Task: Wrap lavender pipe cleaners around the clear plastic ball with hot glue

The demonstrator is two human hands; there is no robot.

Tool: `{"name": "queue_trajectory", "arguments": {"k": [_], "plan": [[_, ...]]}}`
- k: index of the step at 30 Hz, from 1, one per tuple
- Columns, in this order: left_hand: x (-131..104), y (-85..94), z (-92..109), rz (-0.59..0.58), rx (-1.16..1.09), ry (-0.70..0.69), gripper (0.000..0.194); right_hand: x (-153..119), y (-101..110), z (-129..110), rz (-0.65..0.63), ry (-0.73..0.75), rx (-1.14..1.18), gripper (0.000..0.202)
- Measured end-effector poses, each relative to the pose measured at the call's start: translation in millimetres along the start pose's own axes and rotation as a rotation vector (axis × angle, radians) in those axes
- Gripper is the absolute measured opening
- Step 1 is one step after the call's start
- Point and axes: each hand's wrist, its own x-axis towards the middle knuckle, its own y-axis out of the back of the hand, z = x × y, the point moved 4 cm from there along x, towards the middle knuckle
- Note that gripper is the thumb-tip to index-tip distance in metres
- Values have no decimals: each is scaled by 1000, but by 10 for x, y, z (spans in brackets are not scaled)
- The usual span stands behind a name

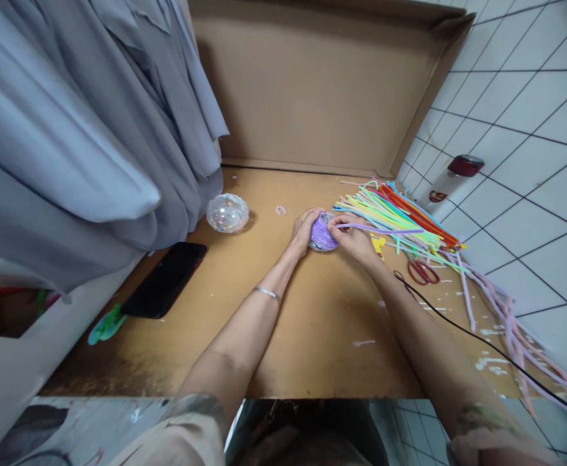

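My left hand (305, 230) is wrapped round the left side of a small clear ball (323, 234) covered in rows of purple pipe cleaner. At the ball's right side, my right hand (355, 238) pinches a purple pipe cleaner (395, 230), whose free end sticks out to the right. Some of the ball's clear surface shows at its top and bottom. A second clear ball (228, 213), with coloured specks in it, rests to the left, touched by neither hand. A short curved pale piece (281, 210) lies between that ball and my left hand.
Many coloured pipe cleaners (404, 217) lie at the right, near red-handled scissors (423, 272) and a bottle (451, 181). A black cable (458, 327) crosses the right side. A black phone (164, 279) lies left, below a grey curtain (118, 129). Cardboard (312, 84) stands behind.
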Motion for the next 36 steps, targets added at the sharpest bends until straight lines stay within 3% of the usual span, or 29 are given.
{"name": "queue_trajectory", "arguments": {"k": [23,36], "plan": [[41,-3,-71,41,-31,80,29,-3,0,-8,-10,-4,-9,9],[30,-1,-62,37,-29,12,30,4,7,-5,-14,2,-11,10]]}}
